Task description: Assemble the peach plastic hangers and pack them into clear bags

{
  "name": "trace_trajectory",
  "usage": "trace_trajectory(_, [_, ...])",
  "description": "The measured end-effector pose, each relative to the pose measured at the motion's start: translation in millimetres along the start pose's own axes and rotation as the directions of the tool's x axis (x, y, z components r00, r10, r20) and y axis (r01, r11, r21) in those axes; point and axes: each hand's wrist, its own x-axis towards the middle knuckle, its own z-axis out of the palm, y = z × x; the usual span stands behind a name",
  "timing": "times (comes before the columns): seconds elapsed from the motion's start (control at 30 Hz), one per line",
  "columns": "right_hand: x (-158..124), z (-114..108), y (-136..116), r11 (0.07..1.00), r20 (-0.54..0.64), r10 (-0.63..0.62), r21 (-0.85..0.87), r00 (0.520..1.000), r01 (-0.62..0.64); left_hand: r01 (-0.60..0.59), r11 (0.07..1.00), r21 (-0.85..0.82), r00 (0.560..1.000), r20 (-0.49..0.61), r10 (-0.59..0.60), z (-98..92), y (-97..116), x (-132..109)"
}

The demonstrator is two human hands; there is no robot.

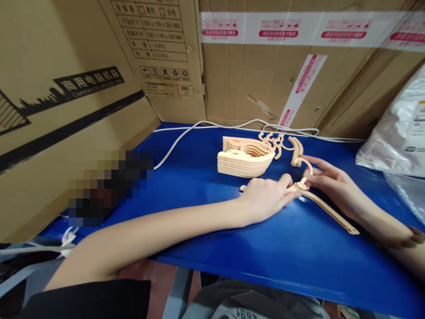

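A beige plastic folding hanger (327, 205) is between my hands, just above the blue table. My left hand (265, 197) grips it near its centre joint, with one arm end poking out past the palm. At the hanger's curved hook, my right hand (323, 177) has its thumb and fingers closed round the curve. The other hanger arm slopes down to the right, unheld. Behind my left hand stands a neat stack of folded beige hangers (245, 161). Loose beige hooks (275, 141) and a few loose hanger arms (296, 151) lie beyond my right hand.
The blue table (206, 239) ends in a front edge near my lap. Cardboard boxes (245, 79) wall the back and left. A white cable (179, 146) runs along the back. A plastic-wrapped package (398, 128) stands at right; a blurred dark object (113, 186) is at left.
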Motion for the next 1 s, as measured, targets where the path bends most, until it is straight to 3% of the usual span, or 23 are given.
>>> trace_trajectory(0.53, [7.6,-5.2,2.3,1.0,-0.062,0.002,-0.02,0.998,-0.003,-0.039,0.991,-0.126,0.996,-0.091,0.027,3.1,-6.7,-2.5])
trace_trajectory(1.0, [6.3,-3.5,-0.9,0.999,-0.112,0.051,0.009,0.992,-0.05,-0.097,0.99,-0.1,0.987,-0.138,0.082,4.4,-7.4,-4.5])
